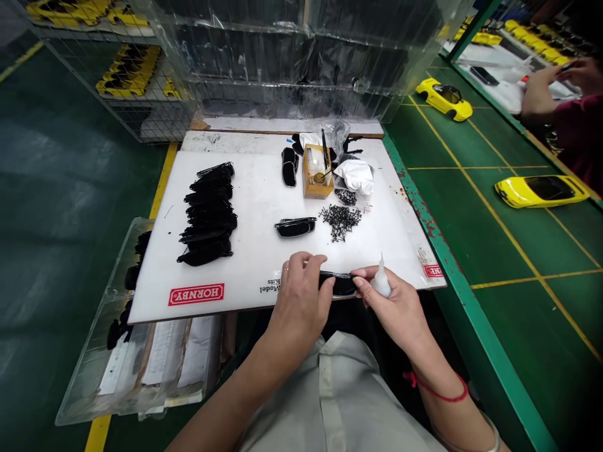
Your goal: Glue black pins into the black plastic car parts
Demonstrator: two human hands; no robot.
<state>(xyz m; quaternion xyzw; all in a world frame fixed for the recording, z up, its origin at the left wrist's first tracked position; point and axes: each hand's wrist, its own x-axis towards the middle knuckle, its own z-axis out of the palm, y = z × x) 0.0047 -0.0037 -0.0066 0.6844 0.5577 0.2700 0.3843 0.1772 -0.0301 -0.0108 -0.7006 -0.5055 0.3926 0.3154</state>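
- We wear a pale grey shirt [339,402] with a front placket, and our forearms are bare.
- Our left hand [301,301] carries what looks like a thin ring [285,270].
- Behind our right hand [396,311], a red cord [438,392] circles the wrist, with a slim pale bangle [492,433] further up.

Counted: two yellow car bodies [541,190] on the green bench [494,251], three single black parts [295,226], one bottle [380,282], one wooden box [316,182].

White board [264,207] with black parts [208,213], screws [340,221]
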